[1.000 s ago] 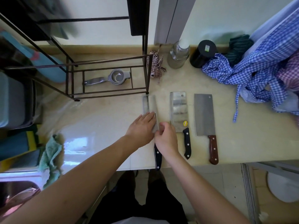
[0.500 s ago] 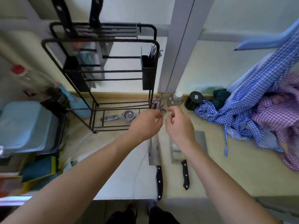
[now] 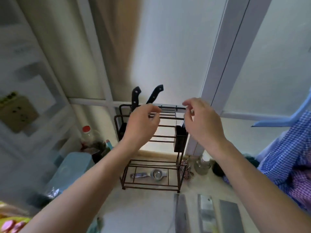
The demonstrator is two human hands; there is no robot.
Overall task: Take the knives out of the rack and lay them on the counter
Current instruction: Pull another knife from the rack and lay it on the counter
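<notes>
A dark metal rack (image 3: 178,174) stands on the counter against the wall. Two black knife handles (image 3: 135,98) (image 3: 154,95) stick up from its top left slots. My left hand (image 3: 141,121) is raised in front of the rack's top, just below and right of those handles, fingers curled and holding nothing. My right hand (image 3: 202,121) hovers at the rack's top right corner, fingers apart and empty. Three cleaver blades (image 3: 180,214) (image 3: 207,212) (image 3: 229,216) lie side by side on the counter (image 3: 143,212) in front of the rack.
A metal strainer (image 3: 149,174) lies on the rack's bottom shelf. A black utensil holder (image 3: 180,140) hangs on the rack's right side. A blue container (image 3: 69,172) and a red-capped bottle (image 3: 86,133) stand left. Checked cloths (image 3: 289,165) pile up right; jars (image 3: 201,164) stand behind.
My hands let go of the knife laid on the counter and rose to the top of the rack. My view tilted upward, so the cleavers slid to the bottom edge.
</notes>
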